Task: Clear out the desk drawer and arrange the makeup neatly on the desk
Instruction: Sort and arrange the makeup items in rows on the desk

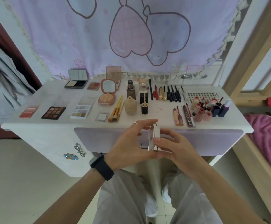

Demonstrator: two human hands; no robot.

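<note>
Left hand point(128, 143) and right hand point(176, 147), fingers curled round a white compact point(155, 136); beyond, a "COLOR"-lettered tube point(190, 118).

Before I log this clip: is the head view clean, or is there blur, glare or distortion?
Head view: light is soft and even, with no hard shadows or glare on the desk; wide-angle distortion bows the desk edge and tilts the bed frame; the compact held by the left hand and right hand looks slightly soft, its print unreadable.

One wide-angle camera sat on the person's head, facing forward and down. The left hand point(128, 143) and right hand point(177, 148) lay near beneath it, the desk point(63, 122) just beyond, the curtain point(50, 38) far behind.
</note>
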